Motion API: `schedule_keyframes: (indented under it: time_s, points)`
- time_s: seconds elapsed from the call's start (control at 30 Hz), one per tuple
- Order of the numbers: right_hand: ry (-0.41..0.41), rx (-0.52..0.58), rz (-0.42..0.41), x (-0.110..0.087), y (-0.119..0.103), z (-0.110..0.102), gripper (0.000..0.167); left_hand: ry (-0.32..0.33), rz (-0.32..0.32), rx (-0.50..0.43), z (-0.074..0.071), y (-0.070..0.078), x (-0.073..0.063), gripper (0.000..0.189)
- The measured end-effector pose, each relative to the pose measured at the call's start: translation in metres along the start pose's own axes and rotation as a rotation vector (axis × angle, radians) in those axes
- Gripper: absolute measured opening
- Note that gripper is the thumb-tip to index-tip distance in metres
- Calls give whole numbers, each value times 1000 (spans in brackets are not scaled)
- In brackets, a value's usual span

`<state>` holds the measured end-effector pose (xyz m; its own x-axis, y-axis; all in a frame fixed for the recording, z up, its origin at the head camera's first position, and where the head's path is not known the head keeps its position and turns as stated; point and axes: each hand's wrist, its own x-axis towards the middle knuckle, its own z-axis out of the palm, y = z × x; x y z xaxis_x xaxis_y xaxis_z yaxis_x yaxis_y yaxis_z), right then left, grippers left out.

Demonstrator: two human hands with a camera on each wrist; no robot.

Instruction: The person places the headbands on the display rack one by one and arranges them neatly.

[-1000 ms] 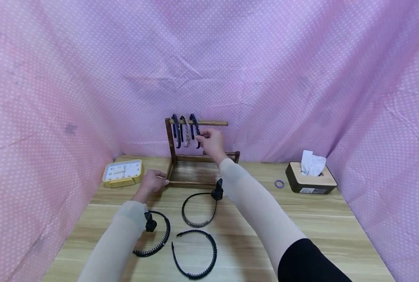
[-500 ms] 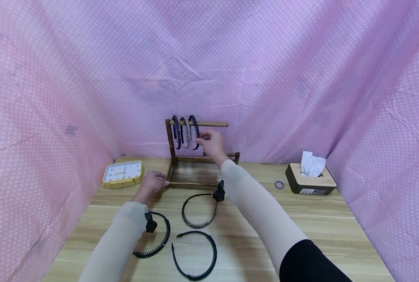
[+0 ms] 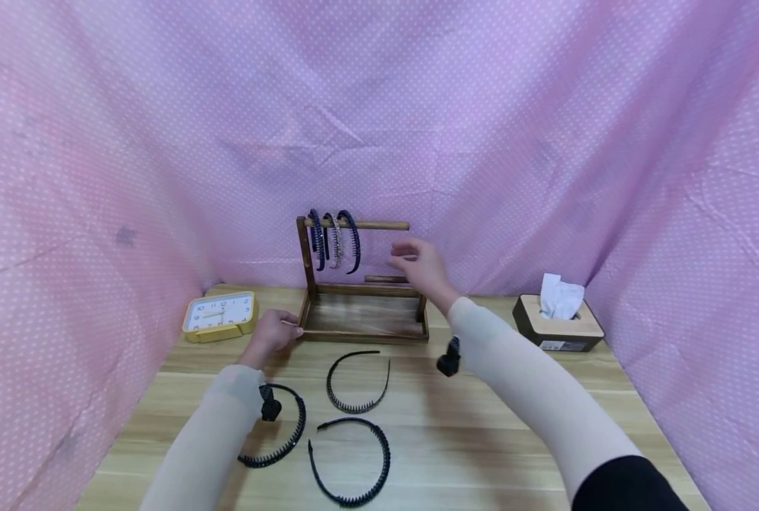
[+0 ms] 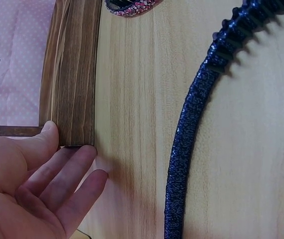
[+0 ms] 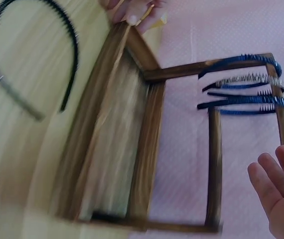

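A brown wooden headband rack point(image 3: 364, 336) with a tray base stands at the table's back. My left hand point(image 3: 274, 331) grips its front left corner; in the left wrist view the thumb point(image 4: 50, 134) lies on the wall's edge and the fingers bend against its end. Three toothed headbands hang on the upper bar: a dark blue one point(image 3: 319, 245) at the left, a silvery one point(image 3: 338, 245), and another dark blue one point(image 3: 357, 248) at the right. My right hand point(image 3: 423, 271) is right of them, holding nothing, its fingers loosely bent and apart from the bar.
On the table before the rack lie three more headbands: one near the rack point(image 3: 347, 408), a black one point(image 3: 386, 465) in front, and a dark blue one point(image 3: 298, 429) by my left wrist. A yellow clock point(image 3: 221, 316) stands left, a tissue box point(image 3: 558, 326) right.
My right hand has let go of the rightmost hanging headband and moved away to the right. That headband now hangs alone on the bar. The left hand has stayed at the corner.
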<state>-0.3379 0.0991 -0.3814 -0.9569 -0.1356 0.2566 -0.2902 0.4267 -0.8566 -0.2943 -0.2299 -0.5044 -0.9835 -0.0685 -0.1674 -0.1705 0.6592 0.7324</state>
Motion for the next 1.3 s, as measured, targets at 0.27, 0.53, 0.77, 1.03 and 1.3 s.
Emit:
schedule_keyframes:
  time_s: [0.27, 0.53, 0.77, 1.03, 1.3]
  points:
    - [-92, -61, 68, -47, 41, -56, 41, 2, -4, 14, -2, -5, -2, 35]
    - [-136, -106, 128, -82, 85, -77, 42, 17, 19, 48, -10, -8, -4, 36]
    - [-165, -54, 197, -85, 121, -56, 43, 20, 21, 38, -8, -4, -5, 35]
    - [-195, 59, 299, -84, 147, -32, 51, 16, 6, 14, 0, 2, -10, 35]
    - [-206, 41, 308, -84, 147, -16, 49, 11, 4, 23, -1, 6, -13, 35]
